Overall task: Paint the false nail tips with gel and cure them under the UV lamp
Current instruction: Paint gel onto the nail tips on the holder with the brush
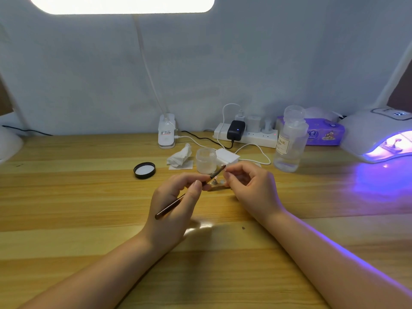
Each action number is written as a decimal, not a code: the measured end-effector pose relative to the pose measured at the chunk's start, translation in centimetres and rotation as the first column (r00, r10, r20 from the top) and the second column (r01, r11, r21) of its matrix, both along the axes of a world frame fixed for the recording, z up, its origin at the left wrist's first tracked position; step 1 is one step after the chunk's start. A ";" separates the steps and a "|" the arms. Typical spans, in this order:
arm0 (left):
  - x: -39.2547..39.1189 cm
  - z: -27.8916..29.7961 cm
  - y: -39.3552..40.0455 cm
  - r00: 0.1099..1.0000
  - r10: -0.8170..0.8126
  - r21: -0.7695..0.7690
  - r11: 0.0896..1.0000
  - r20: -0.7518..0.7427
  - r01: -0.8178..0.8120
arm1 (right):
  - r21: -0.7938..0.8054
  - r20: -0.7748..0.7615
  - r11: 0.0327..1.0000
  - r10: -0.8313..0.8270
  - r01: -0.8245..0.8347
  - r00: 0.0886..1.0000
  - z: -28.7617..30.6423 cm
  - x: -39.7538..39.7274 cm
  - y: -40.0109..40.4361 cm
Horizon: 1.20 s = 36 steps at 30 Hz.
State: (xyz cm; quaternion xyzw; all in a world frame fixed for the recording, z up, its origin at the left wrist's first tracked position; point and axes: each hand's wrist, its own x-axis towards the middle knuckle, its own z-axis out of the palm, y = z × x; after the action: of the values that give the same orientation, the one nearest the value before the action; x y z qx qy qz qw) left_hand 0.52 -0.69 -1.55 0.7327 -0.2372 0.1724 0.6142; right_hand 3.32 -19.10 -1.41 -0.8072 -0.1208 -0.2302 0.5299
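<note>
The left hand [178, 197] is pinching a dark-handled brush [189, 192] between thumb and fingers, clamped about midway along the shaft. The brush's long axis is running from the lower left, near the wrist, up to the right, so its bristle end is pointing toward the right hand [247, 186] and stopping just beside that hand's fingertips. The right hand is curling its fingers around something small; whether it is actually pinching a nail tip cannot be told, as the fingers are hiding it. Between the 2 hands, just below the brush tip, a small stand with nail tips [216, 182] is sitting on the wooden desk [89, 197]. Just behind the brush tip, an open gel jar [206, 160] is standing, with its black lid [144, 170] lying well to the left of it. The UV lamp [379, 137] is glowing purple far to the right of the jar, so the right hand is the nearer one for carrying tips across to cure.
</note>
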 end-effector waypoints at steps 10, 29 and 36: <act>0.0 0.2 -0.1 0.998 0.045 0.056 0.997 0.046 -0.047 | -0.033 0.017 0.999 -0.031 0.031 0.999 -0.2 0.1 0.0; -0.3 0.3 -0.6 0.971 0.084 0.252 0.958 0.222 -0.140 | -0.035 0.063 0.996 -0.079 0.081 0.995 -0.3 0.2 0.1; -0.8 0.6 -0.5 0.981 0.115 0.213 0.966 0.157 -0.147 | -0.021 0.049 0.995 -0.092 0.093 0.995 -0.3 0.3 0.1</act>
State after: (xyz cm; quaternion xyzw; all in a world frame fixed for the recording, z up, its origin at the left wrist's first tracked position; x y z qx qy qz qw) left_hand -0.25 -1.18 -0.95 0.7970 -0.2494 0.2371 0.4964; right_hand 3.62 -19.05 -1.70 -0.8124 -0.0986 -0.2723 0.5060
